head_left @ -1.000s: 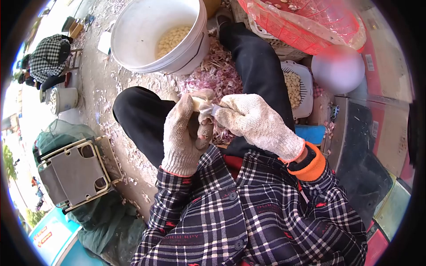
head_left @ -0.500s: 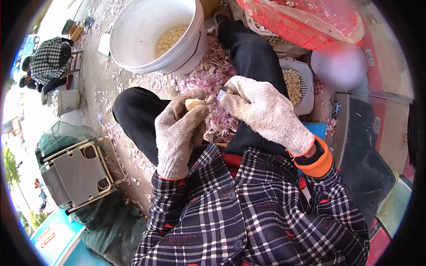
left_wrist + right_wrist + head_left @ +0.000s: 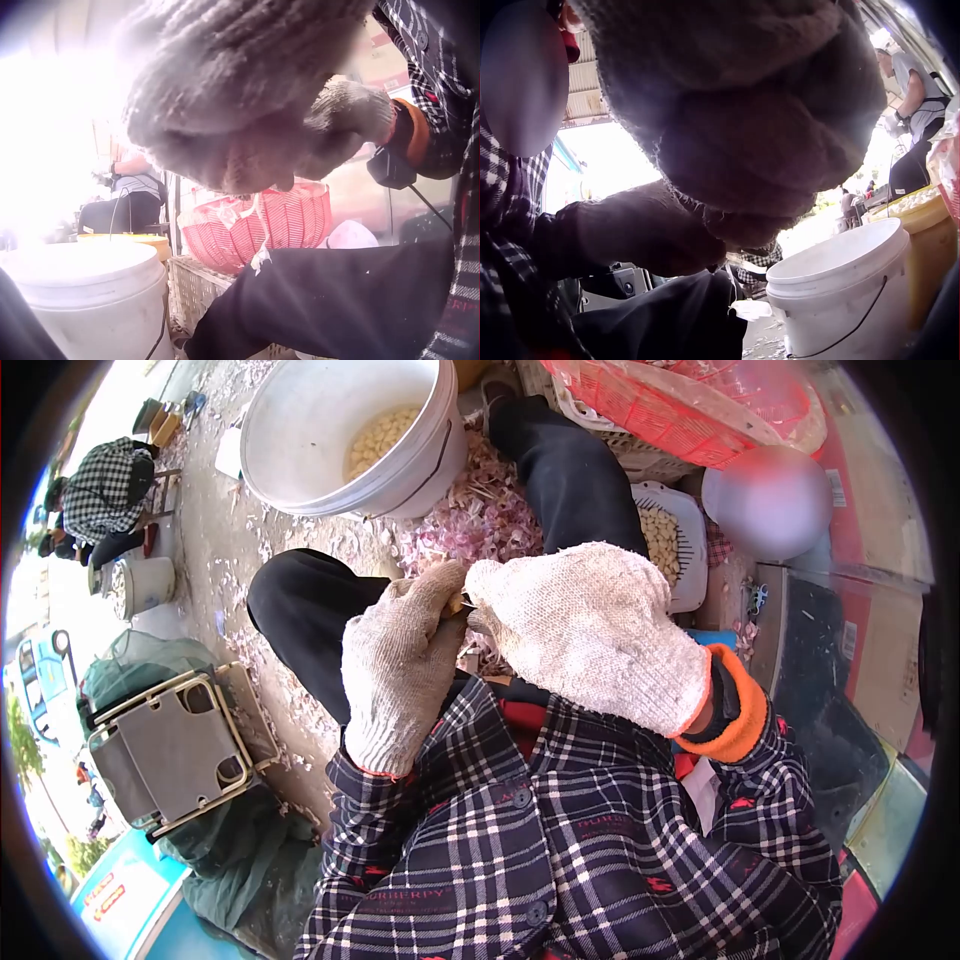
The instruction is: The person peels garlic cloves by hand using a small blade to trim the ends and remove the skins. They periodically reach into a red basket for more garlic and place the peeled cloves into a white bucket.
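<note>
Both hands wear off-white knit gloves and meet above the lap in the head view. Between the thumb and fingers of my left hand (image 3: 395, 660) is a garlic clove (image 3: 457, 603), mostly covered now. My right hand (image 3: 600, 635) is curled against the left fingertips, its back toward the head camera. It grips a small knife whose blade showed half a second ago and is hidden by the glove in the head view. In the left wrist view a thin strip of peel (image 3: 261, 234) dangles below the hands.
A white bucket (image 3: 290, 445) with peeled cloves stands ahead. Pink peelings (image 3: 480, 530) cover the ground between the legs. On the right are a white basket (image 3: 690, 575) of cloves and a red mesh basket (image 3: 650, 405). A folding chair (image 3: 170, 750) stands left; another person (image 3: 105, 490) sits farther off.
The hands were together, came apart with the clove in the left and a blade in the right, and have met again. The right hand has turned over and moved left, covering the clove.
</note>
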Tool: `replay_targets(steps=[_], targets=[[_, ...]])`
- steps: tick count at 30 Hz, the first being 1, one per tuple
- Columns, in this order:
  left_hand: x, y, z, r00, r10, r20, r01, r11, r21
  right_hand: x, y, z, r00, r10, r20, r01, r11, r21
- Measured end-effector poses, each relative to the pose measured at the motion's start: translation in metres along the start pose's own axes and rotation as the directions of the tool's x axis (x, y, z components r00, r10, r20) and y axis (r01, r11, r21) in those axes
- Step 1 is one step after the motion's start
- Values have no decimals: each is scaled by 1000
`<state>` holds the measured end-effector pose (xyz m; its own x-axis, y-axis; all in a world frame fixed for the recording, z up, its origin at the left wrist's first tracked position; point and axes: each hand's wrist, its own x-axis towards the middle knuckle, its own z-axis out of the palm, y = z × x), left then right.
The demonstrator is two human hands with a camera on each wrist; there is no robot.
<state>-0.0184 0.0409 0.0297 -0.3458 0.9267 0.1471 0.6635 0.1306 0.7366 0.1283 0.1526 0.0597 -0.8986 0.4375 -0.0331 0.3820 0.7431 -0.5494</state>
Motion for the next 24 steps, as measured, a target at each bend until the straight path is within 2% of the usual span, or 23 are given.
replay_targets(steps=[1,2,4,5,6,7,8,9,10,11,12,14,15,16,17,18,20,21,22,24], targets=[[2,5,-3,994,-43,101,33,995,97,0,1,0,998,6,61,-4,1000,-25],[3,9,-6,976,-93,196,54,979,194,0,1,-2,998,7,63,-5,1000,-25],[3,8,-6,967,-87,239,28,970,240,-1,2,-4,997,-34,71,38,998,-52],[1,3,-4,980,-46,193,33,997,72,0,3,-4,997,-31,72,34,998,-51],[-3,-3,-2,990,-13,140,27,995,-98,1,6,-3,998,3,70,-5,1000,26],[-2,-6,0,996,19,84,-2,981,-194,3,8,-2,997,37,69,-44,994,100],[-4,-5,-1,996,22,84,-5,981,-196,3,12,-1,997,39,67,-46,994,99],[-3,9,-7,935,-300,190,353,834,-424,3,15,0,995,81,61,-91,978,187],[-3,17,-10,757,-543,363,642,517,-566,4,15,0,991,123,60,-135,951,277],[-3,18,-6,756,-542,367,624,428,-654,3,14,-6,960,203,194,-263,891,371],[-5,16,-5,755,-541,370,626,429,-651,2,13,-8,959,207,192,-266,889,373],[-9,9,-3,742,-492,455,625,263,-735,-1,12,-11,911,297,285,-397,817,419],[-10,6,0,756,-483,442,602,248,-759,-4,14,-7,911,298,285,-398,815,420],[-13,2,3,757,-481,442,602,250,-758,-10,19,1,933,296,206,-357,836,417],[-17,-3,6,795,-443,415,543,215,-811,-14,23,6,948,291,126,-317,855,411],[-19,-6,7,829,-407,384,483,175,-858,-17,25,7,948,292,125,-317,854,413],[-18,-6,8,809,-408,422,510,132,-850,-22,31,7,904,371,210,-427,784,450],[-19,-8,11,822,-387,418,484,88,-871,-20,29,2,853,441,279,-522,714,467],[-20,-9,13,833,-367,414,460,43,-887,-20,29,1,852,445,276,-524,711,469],[-19,-5,12,812,-381,442,486,22,-873,-20,31,-1,792,443,421,-565,270,779]])
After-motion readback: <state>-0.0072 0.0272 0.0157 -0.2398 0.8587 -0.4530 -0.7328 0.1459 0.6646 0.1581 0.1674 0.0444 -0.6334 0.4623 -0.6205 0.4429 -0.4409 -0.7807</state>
